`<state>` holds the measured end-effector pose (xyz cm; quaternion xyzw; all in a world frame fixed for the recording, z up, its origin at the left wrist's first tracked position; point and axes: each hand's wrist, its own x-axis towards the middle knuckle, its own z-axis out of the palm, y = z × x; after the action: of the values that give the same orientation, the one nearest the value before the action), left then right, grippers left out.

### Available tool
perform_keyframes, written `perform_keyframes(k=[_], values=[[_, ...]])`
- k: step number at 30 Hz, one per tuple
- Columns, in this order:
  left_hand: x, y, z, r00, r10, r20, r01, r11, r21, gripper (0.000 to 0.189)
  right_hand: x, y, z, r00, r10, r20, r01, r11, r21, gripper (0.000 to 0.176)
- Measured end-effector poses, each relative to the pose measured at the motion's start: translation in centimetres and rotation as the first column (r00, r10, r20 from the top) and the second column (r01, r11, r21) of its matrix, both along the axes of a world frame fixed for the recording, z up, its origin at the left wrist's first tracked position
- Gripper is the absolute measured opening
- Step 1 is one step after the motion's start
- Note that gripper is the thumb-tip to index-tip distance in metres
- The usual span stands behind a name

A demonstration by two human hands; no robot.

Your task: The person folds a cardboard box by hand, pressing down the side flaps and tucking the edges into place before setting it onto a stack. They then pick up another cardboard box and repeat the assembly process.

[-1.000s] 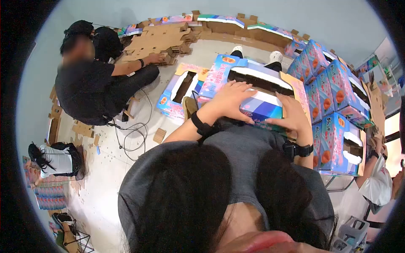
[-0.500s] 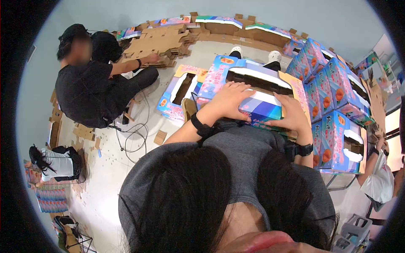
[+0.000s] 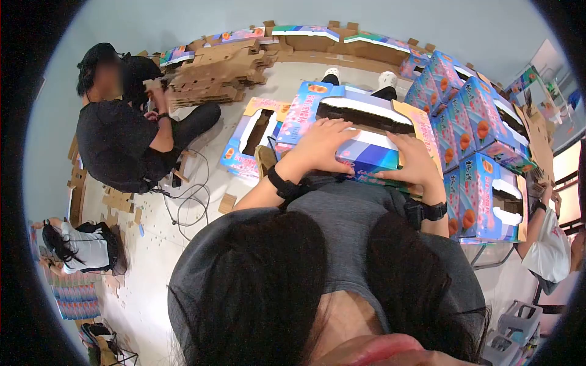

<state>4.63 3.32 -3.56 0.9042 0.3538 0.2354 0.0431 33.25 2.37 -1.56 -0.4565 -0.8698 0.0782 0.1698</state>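
A printed cardboard carton (image 3: 375, 151) in blue, pink and purple lies close against my body, its long cut-out opening facing up. My left hand (image 3: 321, 146) rests on the left of its near panel, with fingers spread and the thumb along the near edge. On the right of the same panel lies my right hand (image 3: 417, 160), fingers also apart and touching the printed surface. Dark bands circle both wrists. Left of this carton stands a smaller-looking printed carton (image 3: 235, 149) with an open slot. What lies inside the carton under my hands cannot be made out.
Similar cartons (image 3: 482, 125) are stacked on my right. Flattened cardboard (image 3: 213, 76) is piled beyond, near a seated person in black (image 3: 122, 140). A cable (image 3: 198, 201) loops across the floor. Other people are at far left (image 3: 88, 244) and far right (image 3: 543, 244).
The view has shifted slightly. My hands stay on the carton in nearly the same pose. The seated person's hand has drawn back from the cardboard pile towards the body.
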Motion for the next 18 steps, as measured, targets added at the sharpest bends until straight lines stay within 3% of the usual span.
perform_keyframes(k=[8,11,14,18], values=[[0.1,-0.1,0.2,0.997,-0.024,-0.067,0.023,1.000,-0.018,0.093,0.1,0.0,-0.8,0.999,0.014,0.032,-0.016,0.999,0.052,0.103],[-0.1,-0.5,1.4,0.999,-0.034,0.026,0.035,0.998,-0.055,0.098,-0.1,-0.2,-0.4,0.998,-0.007,0.067,0.006,1.000,0.013,0.104],[-1.8,-1.4,3.2,0.939,-0.011,0.344,0.044,0.995,-0.088,0.098,0.0,-0.3,-0.2,0.997,-0.016,0.075,0.014,0.999,0.029,0.103],[-8.0,-1.3,3.0,0.862,0.164,0.479,-0.136,0.986,-0.093,0.082,0.4,0.2,-0.6,1.000,-0.026,-0.004,0.026,0.998,0.055,0.098]])
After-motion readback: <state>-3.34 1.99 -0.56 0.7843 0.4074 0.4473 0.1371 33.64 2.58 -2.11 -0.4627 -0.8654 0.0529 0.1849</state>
